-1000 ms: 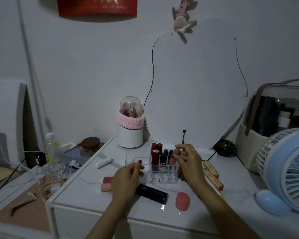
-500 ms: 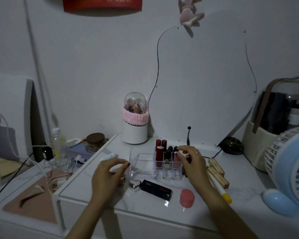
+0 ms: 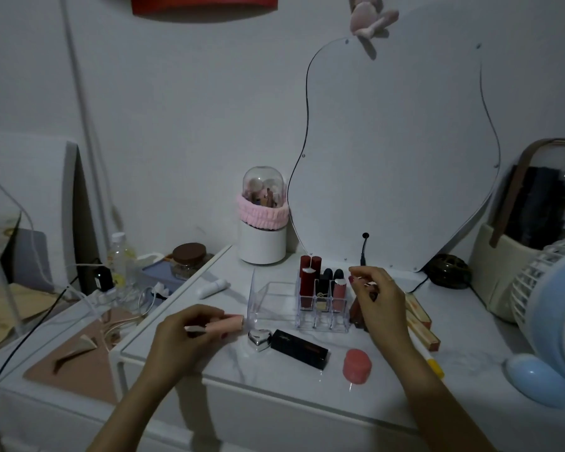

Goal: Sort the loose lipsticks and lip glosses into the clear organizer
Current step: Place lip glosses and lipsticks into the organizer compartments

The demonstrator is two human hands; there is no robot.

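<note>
Your left hand (image 3: 190, 337) has now closed on the pink lipstick (image 3: 225, 324) lying just left of the clear organizer (image 3: 320, 303); your right hand (image 3: 377, 298) still pinches a tube beside it, so both await slots.

No legible text — logos blurred.

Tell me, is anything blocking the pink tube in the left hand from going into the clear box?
Nothing visible blocks it. The left hand holds the pink tube just left of the clear organizer, whose open tray side lies nearest. The silver heart-shaped case sits in front, not between.
</note>
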